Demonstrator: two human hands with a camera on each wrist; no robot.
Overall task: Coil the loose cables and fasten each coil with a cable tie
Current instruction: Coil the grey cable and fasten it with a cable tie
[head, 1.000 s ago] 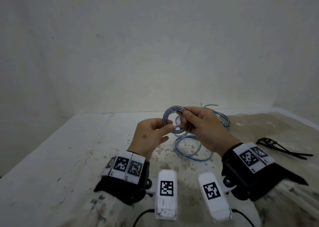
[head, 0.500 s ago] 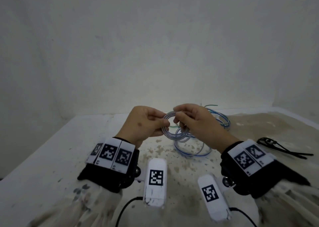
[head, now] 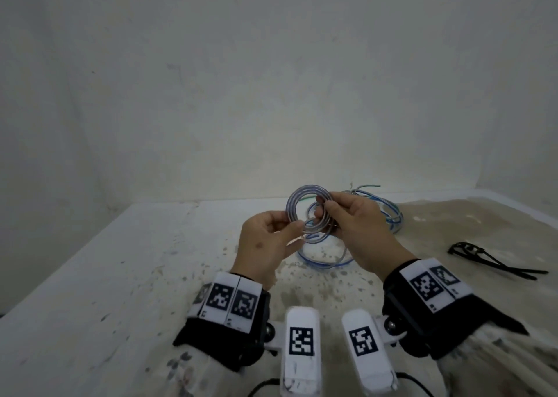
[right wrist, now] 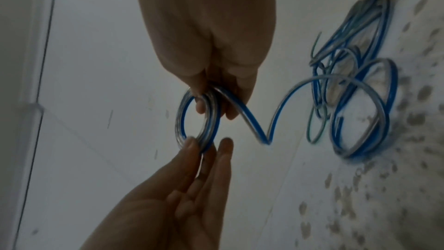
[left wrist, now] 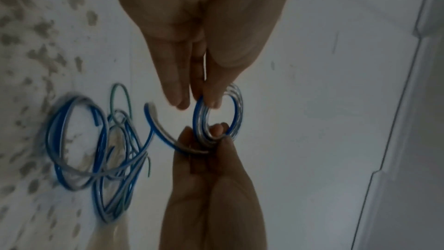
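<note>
From the head view, a white bench (head: 90,276) with brown stains toward its right side meets a pale wall at its far edge. Black cable ties (head: 495,260) lie near the right edge, well apart from the hands. Loose blue and grey cable (head: 389,215) sprawls on the bench toward the far edge, partly hidden behind the right hand (head: 362,230). Both hands are raised above the bench with marker-covered bands on the wrists. Between them is a small coil (head: 305,203) held upright. The left hand (head: 265,245) pinches the coil's lower left arc between thumb and fingers; the right hand pinches its right side.

In the left wrist view, the left hand's fingers (left wrist: 211,94) are nearly straight, tips closed on the coil (left wrist: 238,105). The right hand (left wrist: 211,178) grips the opposite arc, and a strand runs from there toward the loose cable (left wrist: 96,149) on the stained part of the bench.

In the right wrist view, the right hand's fingers (right wrist: 204,105) curl through and round the coil (right wrist: 182,121); the left hand (right wrist: 168,197) reaches in, fingertips on the far arc. A strand loops away to the loose cable (right wrist: 360,102).
</note>
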